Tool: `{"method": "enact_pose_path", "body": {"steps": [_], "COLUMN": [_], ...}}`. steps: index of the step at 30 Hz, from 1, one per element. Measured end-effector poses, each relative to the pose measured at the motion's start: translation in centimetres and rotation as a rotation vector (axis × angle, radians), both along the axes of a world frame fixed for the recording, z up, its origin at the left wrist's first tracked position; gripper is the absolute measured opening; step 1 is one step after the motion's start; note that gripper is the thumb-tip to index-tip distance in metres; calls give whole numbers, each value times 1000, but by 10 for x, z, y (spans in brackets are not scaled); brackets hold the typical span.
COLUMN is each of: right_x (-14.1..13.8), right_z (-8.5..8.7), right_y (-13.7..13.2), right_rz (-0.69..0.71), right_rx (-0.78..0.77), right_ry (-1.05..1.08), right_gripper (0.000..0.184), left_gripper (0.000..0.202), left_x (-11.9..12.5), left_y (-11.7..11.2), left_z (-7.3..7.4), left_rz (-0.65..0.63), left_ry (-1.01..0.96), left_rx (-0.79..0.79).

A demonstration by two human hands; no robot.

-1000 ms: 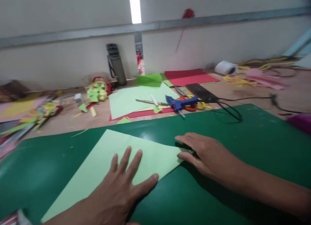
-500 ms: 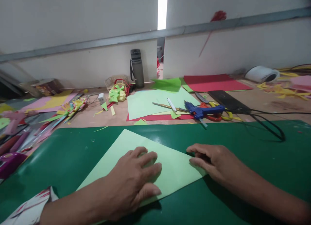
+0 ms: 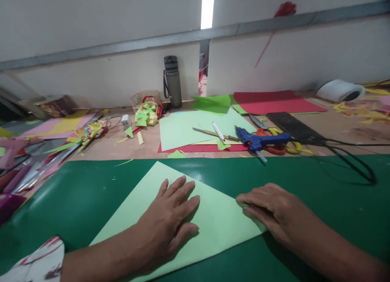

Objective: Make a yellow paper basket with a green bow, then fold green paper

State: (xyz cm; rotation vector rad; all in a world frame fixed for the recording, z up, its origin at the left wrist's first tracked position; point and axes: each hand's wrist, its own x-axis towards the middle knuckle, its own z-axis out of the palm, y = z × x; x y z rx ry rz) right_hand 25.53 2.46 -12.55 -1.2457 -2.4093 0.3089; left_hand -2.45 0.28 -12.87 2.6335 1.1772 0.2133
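A light green sheet of paper (image 3: pixel 222 217) lies at a slant on the dark green mat (image 3: pixel 319 200), with a straight edge running up to the right that looks like a fold. Across its middle my left hand (image 3: pixel 172 219) rests flat, fingers spread. At the sheet's right corner my right hand (image 3: pixel 271 209) has its fingers and thumb closed on the edge. That corner is partly hidden under the right hand, and my left forearm covers part of the lower left of the paper.
Beyond the mat lie a blue glue gun (image 3: pixel 258 139), a white pen (image 3: pixel 218 131), scissors (image 3: pixel 278 146) and a black strapped device (image 3: pixel 294 125). A dark bottle (image 3: pixel 173 83) stands near the wall. Coloured paper (image 3: pixel 280 102) and craft pieces (image 3: pixel 146 115) lie around; a pink glue gun (image 3: pixel 12 152) is far left.
My left hand has flattened and spread its fingers on the paper. My right hand has come down and closed at the right corner. The view has shifted slightly.
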Motion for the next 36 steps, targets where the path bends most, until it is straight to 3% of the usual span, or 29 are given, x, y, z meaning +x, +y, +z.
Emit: {"method": "enact_pose_path", "body": {"steps": [17,25,30,36], "right_x": [4,-18,-35,-34], "right_z": [-3,16,19,12], "right_y": [2,6,14,15], "right_rz": [9,-86,-25,7], "right_rx": [-101,-227,-174,-112], "right_ry": [-51,-61,-65,-46], "right_gripper": [18,24,21,23], "left_gripper": [33,33,41,41], "left_x": [-3,2,4,1], "left_y": [-4,-2,-2,-1], "left_z": [8,10,10,8], "left_rz": [31,18,26,25], "left_ry": [-99,-77,-30,-30], "left_rx": [-32,-1,-11,-34]}}
